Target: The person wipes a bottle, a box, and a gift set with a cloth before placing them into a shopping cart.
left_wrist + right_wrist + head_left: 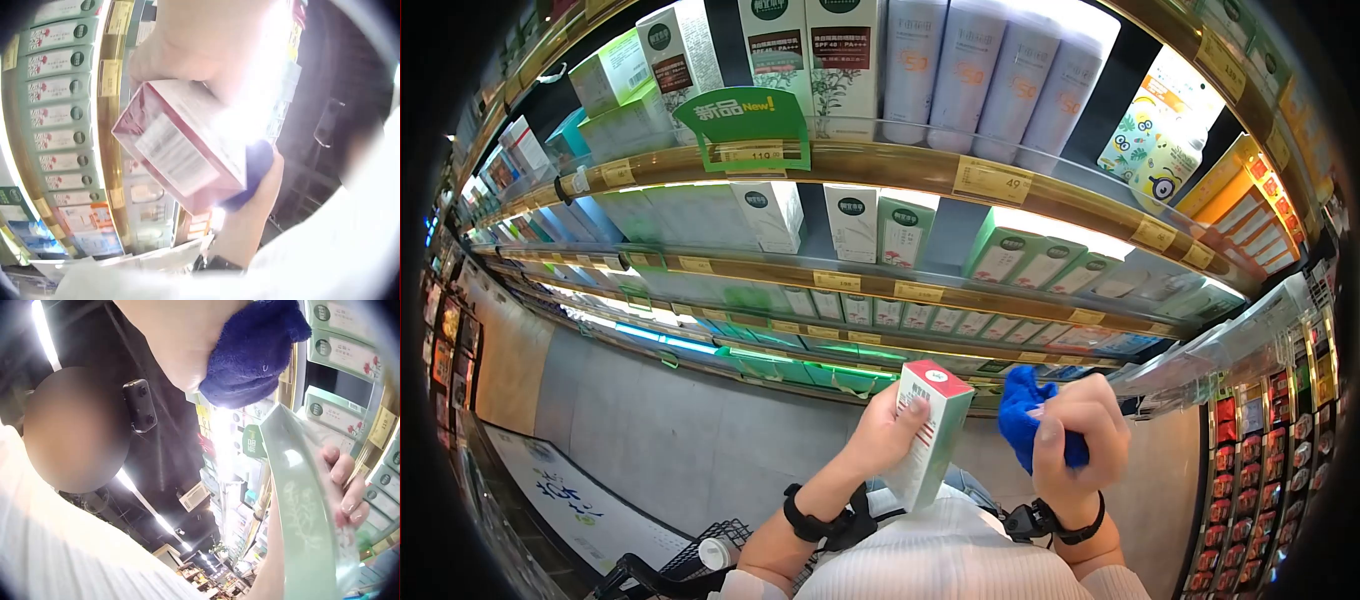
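My left hand [887,432] grips a tall carton [940,425], white and pale green with a red top, in front of my body. Its thumb lies across the printed face. In the left wrist view the red end of the carton [169,153] shows a barcode label. The right wrist view shows the pale green side with a plant print, and the fingers [347,487] wrapped behind it. Just to the right, my right hand [1085,435] holds a bunched blue cloth [1022,415] in curled fingers, apart from the carton.
Shelves of boxed goods [905,315] and lilac bottles [970,75] rise ahead, with price tags [993,180] along their edges. A green sign [745,125] sticks out from one shelf. Low at left stands a wire basket [725,540]. Racks of small packs [1265,480] line the right.
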Tool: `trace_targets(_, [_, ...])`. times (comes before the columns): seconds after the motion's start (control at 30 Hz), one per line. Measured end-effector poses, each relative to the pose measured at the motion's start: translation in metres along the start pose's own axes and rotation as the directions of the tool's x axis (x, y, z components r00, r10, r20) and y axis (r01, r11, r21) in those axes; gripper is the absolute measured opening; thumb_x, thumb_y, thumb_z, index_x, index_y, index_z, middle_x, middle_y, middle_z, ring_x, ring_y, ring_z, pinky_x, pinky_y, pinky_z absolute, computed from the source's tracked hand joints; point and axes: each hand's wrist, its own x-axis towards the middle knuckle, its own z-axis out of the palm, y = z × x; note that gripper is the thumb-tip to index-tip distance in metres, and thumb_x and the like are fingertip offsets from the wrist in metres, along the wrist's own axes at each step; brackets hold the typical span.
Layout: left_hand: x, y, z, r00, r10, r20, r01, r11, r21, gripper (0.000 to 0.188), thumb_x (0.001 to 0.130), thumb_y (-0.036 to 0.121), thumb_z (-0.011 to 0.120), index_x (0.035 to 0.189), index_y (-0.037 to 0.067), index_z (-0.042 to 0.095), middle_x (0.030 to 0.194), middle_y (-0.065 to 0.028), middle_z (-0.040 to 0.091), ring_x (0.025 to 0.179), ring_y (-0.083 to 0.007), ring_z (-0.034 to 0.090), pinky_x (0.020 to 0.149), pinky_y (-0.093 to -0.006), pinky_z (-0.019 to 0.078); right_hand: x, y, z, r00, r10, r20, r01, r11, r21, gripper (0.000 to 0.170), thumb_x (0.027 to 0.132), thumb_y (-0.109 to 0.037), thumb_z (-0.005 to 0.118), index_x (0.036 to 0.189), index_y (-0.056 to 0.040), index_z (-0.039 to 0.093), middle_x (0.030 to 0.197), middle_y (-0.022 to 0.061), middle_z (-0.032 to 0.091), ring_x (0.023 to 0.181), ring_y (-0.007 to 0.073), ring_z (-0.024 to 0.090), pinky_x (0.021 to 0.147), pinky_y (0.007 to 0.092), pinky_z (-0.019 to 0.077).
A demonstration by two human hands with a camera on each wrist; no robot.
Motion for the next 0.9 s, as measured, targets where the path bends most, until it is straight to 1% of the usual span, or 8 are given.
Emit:
trace_targets(0.2, [0.003,0.007,0.024,0.995,0.063,-0.071,-0.062,0.998,0.02,0.051,0.096,0.048,0.049,0.115,0.001,0.052,0.098,-0.0039,0.064,0.087,-0.0096,0.06,0.075,-0.0252,0.0493,-0.025,0.001,0.034,0.952,-0.303,0.041,0.306,0.941,-0.148,0.009,0.069,-0.009,0.071,0.072,-0.0085,0.062,0.065,-0.0008,0.057,0.053,0.0159,0.052,0.051,0.0277,0.0445])
trace_targets(0.27, [0.004,0.015,0.026,0.973,-0.067,-0.22,0.018,0.976,-0.219,0.049,0.097,0.047,0.046,0.114,0.001,0.053,0.096,-0.0039,0.064,0.086,-0.0098,0.06,0.073,-0.0255,0.0493,-0.031,0.007,0.043,0.948,-0.313,0.055,0.313,0.95,-0.004,0.009,0.066,-0.007,0.07,0.068,-0.0089,0.061,0.063,-0.0016,0.057,0.05,0.0138,0.051,0.048,0.0255,0.0434])
trace_targets(0.43, [0.015,-0.004,0.005,0.919,-0.095,-0.383,0.043,0.989,-0.142,0.053,0.098,0.052,0.037,0.102,0.003,0.057,0.08,-0.0035,0.062,0.065,-0.0091,0.059,0.057,-0.024,0.0489,-0.056,0.016,0.044,0.912,-0.281,0.3,0.211,0.946,0.245,0.017,0.062,-0.004,0.071,0.061,-0.0084,0.055,0.057,0.0023,0.051,0.046,0.0174,0.046,0.042,0.0285,0.0375])
trace_targets(0.53, [0.017,-0.006,0.003,0.934,-0.239,-0.266,0.188,0.961,-0.203,0.041,0.1,0.042,0.042,0.098,0.004,0.058,0.081,-0.0007,0.063,0.069,-0.0061,0.058,0.06,-0.0224,0.0471,-0.048,0.023,0.037,0.947,-0.07,0.314,-0.016,0.965,0.263,0.017,0.062,-0.002,0.072,0.06,-0.0074,0.055,0.056,0.004,0.051,0.046,0.0195,0.047,0.042,0.0293,0.0371])
trace_targets(0.67, [0.013,-0.003,0.021,0.977,-0.193,-0.092,0.193,0.981,-0.001,0.037,0.098,0.039,0.05,0.105,0.003,0.056,0.086,-0.0002,0.062,0.073,-0.0054,0.057,0.064,-0.0219,0.0471,-0.016,0.03,0.026,0.997,-0.05,-0.06,0.045,0.996,-0.075,0.018,0.062,0.001,0.07,0.062,-0.0072,0.054,0.057,0.004,0.052,0.049,0.0208,0.049,0.045,0.0311,0.0387])
trace_targets(0.73, [0.014,-0.004,0.028,0.991,-0.122,-0.047,0.125,0.989,0.075,0.037,0.096,0.038,0.053,0.106,0.003,0.057,0.087,-0.0002,0.062,0.074,-0.0058,0.057,0.066,-0.0221,0.0471,-0.016,0.029,0.029,0.993,-0.111,-0.031,0.108,0.989,-0.1,0.017,0.061,0.003,0.068,0.064,-0.0071,0.054,0.057,0.0039,0.053,0.049,0.0211,0.05,0.047,0.0311,0.0393])
trace_targets(0.8, [0.017,-0.01,0.027,0.939,-0.256,-0.228,0.197,0.947,-0.253,0.04,0.095,0.042,0.053,0.105,0.004,0.058,0.087,-0.0012,0.063,0.073,-0.0072,0.058,0.066,-0.0233,0.0481,-0.028,0.03,0.039,0.977,-0.204,0.06,0.208,0.975,-0.076,0.018,0.06,0.003,0.066,0.063,-0.0078,0.052,0.057,0.0034,0.052,0.049,0.0211,0.049,0.047,0.0305,0.0396])
trace_targets(0.9, [0.021,-0.005,0.011,0.916,-0.211,-0.341,0.14,0.965,-0.221,0.052,0.096,0.053,0.043,0.102,0.004,0.057,0.083,-0.0046,0.064,0.07,-0.0114,0.063,0.06,-0.0266,0.0523,-0.052,0.028,0.045,0.964,-0.192,0.182,0.17,0.977,0.126,0.018,0.058,0.001,0.067,0.06,-0.008,0.052,0.056,0.0028,0.051,0.046,0.0197,0.047,0.044,0.0291,0.0381])
